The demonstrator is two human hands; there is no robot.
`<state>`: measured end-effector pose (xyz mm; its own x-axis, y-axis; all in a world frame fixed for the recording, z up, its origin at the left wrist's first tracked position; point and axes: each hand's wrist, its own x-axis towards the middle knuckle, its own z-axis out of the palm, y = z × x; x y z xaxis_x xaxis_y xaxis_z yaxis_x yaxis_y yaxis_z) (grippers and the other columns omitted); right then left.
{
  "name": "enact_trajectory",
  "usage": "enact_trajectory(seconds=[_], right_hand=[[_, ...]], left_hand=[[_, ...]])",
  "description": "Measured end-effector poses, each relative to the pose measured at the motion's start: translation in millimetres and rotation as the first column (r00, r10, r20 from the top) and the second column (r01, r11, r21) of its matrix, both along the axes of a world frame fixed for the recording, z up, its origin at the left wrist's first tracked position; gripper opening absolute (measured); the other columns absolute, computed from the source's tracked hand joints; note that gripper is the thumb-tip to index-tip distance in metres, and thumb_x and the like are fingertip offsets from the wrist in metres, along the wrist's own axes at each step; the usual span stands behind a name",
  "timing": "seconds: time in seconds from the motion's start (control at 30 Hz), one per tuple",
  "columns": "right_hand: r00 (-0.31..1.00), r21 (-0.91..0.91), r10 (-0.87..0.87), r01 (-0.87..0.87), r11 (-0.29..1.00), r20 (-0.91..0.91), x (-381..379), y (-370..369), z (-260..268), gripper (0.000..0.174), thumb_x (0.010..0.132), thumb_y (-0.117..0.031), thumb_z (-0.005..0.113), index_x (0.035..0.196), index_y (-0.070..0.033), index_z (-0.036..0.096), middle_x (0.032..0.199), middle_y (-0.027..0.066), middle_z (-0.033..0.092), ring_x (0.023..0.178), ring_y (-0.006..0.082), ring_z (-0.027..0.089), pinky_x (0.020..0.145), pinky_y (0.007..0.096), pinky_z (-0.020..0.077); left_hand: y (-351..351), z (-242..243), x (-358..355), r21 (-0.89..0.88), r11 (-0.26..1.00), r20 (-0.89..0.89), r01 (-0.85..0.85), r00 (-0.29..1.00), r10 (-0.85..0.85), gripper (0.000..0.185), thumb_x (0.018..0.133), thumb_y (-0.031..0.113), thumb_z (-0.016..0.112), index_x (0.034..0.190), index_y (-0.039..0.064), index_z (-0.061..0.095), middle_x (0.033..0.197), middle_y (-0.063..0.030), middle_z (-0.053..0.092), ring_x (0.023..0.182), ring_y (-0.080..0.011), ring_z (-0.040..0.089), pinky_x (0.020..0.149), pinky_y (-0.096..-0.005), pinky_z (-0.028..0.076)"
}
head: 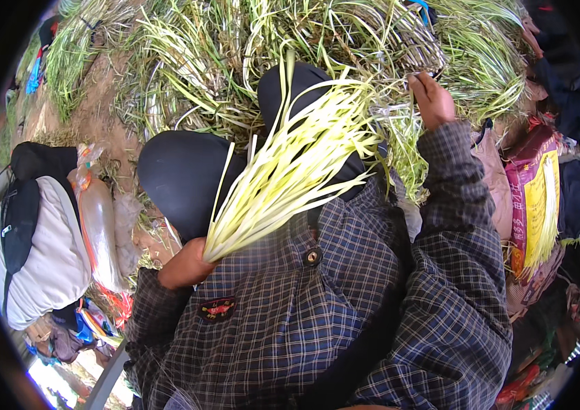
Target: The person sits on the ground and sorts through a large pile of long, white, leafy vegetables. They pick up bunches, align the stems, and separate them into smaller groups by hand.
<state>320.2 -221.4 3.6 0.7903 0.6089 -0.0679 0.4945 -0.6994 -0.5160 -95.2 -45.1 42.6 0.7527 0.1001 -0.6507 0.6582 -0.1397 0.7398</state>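
My left hand is closed around the base of a bundle of pale yellow leaf stalks, which look like blanched chives. Their long leaves fan up and rightward across my lap and dark-covered knees. Out to the right, my right hand has its fingers drawn together beside a heap of green and dried leaves. Whether anything thin is pinched in those fingertips is hard to make out. Below that hand hangs a looser clump of yellow-green leaves, beside my sleeve.
At right, more yellow stalks lie on a printed purple-and-yellow sack, near another person's dark clothing. To the left are a roll of clear plastic, a pale cloth-covered bundle and bare soil.
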Motion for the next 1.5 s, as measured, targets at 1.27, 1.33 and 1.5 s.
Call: enact_trajectory(seconds=[1.27, 1.33, 1.5], right_hand=[[0.965, -0.261, 0.214, -0.169, 0.950, 0.154, -8.4, 42.3, -9.4, 0.021, 0.086, -0.030, 0.050, 0.093, -0.012, 0.058, 0.078, 0.0101, 0.063, 0.067, 0.0259, 0.061, 0.063, 0.0397, 0.0493], [0.987, -0.318, 0.110, -0.067, 0.946, 0.117, 12.0, 41.3, -1.3, 0.029, 0.090, -0.037, 0.046, 0.095, -0.012, 0.060, 0.072, 0.0110, 0.062, 0.063, 0.0242, 0.060, 0.063, 0.0381, 0.0495], [0.873, 0.163, 0.404, -0.456, 0.875, 0.274, 13.1, 83.5, 12.1, 0.022, 0.088, -0.022, 0.050, 0.108, -0.015, 0.058, 0.108, 0.0098, 0.055, 0.092, 0.0225, 0.058, 0.081, 0.0350, 0.0474]], left_hand=[[0.7, 0.3, 0.6, 0.006, 1.000, -0.026, 0.026, 0.999, -0.025, 0.026, 0.084, 0.009, 0.054, 0.109, 0.000, 0.056, 0.100, -0.0145, 0.063, 0.091, -0.0181, 0.060, 0.081, -0.0295, 0.045], [0.3, 0.9, 1.4, 0.019, 0.999, -0.007, 0.032, 0.999, -0.032, 0.026, 0.084, 0.009, 0.054, 0.108, 0.001, 0.057, 0.099, -0.0143, 0.063, 0.090, -0.0180, 0.060, 0.080, -0.0294, 0.045], [0.9, 3.6, 7.6, -0.047, 0.999, -0.031, 0.019, 0.999, -0.020, 0.027, 0.084, 0.009, 0.054, 0.109, 0.000, 0.056, 0.099, -0.0142, 0.063, 0.090, -0.0180, 0.060, 0.081, -0.0289, 0.045]])
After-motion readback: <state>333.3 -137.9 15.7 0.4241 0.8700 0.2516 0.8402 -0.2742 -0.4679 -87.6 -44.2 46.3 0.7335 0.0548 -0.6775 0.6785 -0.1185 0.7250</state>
